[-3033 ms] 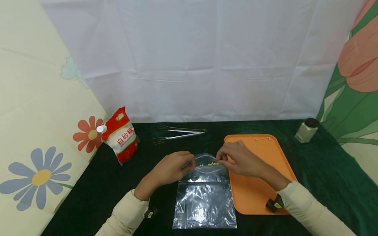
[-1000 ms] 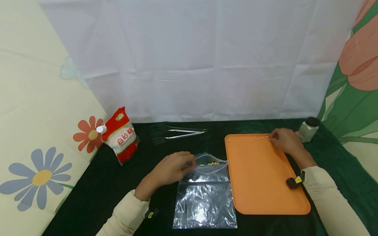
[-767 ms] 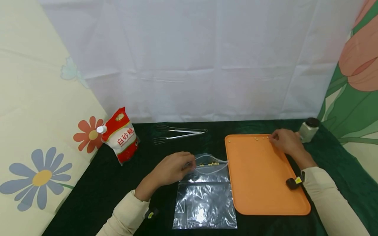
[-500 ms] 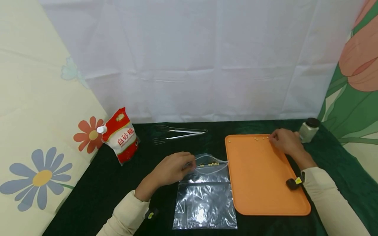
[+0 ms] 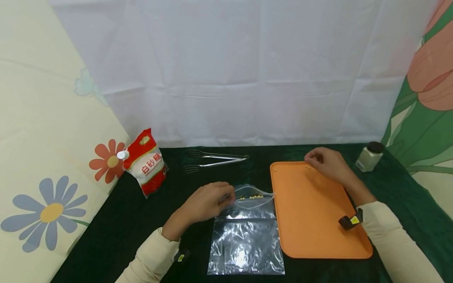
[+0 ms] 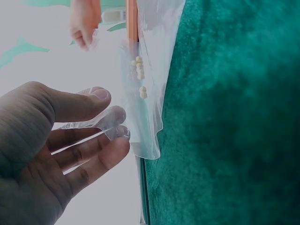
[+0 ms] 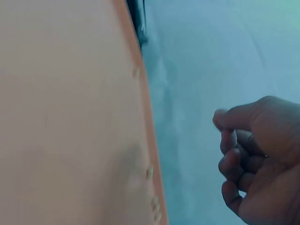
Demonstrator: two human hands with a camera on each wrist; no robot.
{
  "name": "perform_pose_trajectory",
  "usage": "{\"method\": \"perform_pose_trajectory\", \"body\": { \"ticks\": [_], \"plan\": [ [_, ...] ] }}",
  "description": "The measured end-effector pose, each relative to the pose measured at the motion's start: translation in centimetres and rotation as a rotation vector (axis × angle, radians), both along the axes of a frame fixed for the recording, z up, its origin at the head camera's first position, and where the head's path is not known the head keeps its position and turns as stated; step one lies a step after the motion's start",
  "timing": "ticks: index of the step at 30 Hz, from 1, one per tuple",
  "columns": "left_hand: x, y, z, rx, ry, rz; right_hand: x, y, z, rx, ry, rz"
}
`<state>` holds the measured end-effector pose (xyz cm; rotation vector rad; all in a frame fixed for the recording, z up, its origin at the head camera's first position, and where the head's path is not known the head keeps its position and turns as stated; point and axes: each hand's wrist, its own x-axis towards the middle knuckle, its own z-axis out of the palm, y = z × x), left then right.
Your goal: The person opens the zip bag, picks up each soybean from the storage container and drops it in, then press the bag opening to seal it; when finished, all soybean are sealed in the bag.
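In the head view my left hand [image 5: 209,199] pinches the left edge of the mouth of a clear zip bag [image 5: 244,243]; the left wrist view shows its film [image 6: 104,123] between thumb and fingers. Soybeans [image 5: 255,197] lie inside, just below the parted mouth. My right hand [image 5: 327,163] hovers over the far right part of the orange tray [image 5: 318,220], thumb and index fingertip pressed together as round a soybean, which the fingertips hide. More soybeans [image 7: 156,202] lie along the tray's far edge, with a lone soybean [image 5: 275,170] at its far left corner.
A red and white bag of white sugar [image 5: 146,163] with a white cap stands at the left. Metal tongs [image 5: 219,159] lie behind the zip bag. A dark-lidded jar [image 5: 369,157] stands beyond the tray's right corner. A white curtain hangs behind the green cloth.
From the zip bag's mouth my right hand went to the tray's far right corner, stayed there with fingertips down, then rose and shifted left. My left hand has kept its hold on the bag.
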<state>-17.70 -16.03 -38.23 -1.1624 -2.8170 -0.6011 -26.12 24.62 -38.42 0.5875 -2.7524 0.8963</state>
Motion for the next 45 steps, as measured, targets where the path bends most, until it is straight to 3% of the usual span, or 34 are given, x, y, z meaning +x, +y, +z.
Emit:
{"method": "perform_pose_trajectory", "body": {
  "ticks": [5, 12, 26, 34, 45],
  "plan": [
    [0.0, 0.0, 0.0, -0.003, 0.011, 0.002, 1.0, -2.5, 1.0, -0.051, 0.013, 0.098],
    [0.0, 0.1, 0.0, -0.008, 0.01, 0.001, 2.5, -5.1, 1.8, -0.079, -0.007, 0.171],
    [0.0, 0.0, 0.0, -0.002, -0.002, 0.003, 4.3, -8.4, 0.9, -0.11, -0.034, 0.421],
    [0.0, 0.1, 0.0, -0.014, -0.009, 0.014, 5.0, -9.5, 0.9, -0.075, -0.102, 0.446],
    [0.1, 0.2, 0.1, -0.019, -0.012, 0.025, 5.2, -10.0, 0.7, -0.078, -0.116, 0.492]
  ]
}}
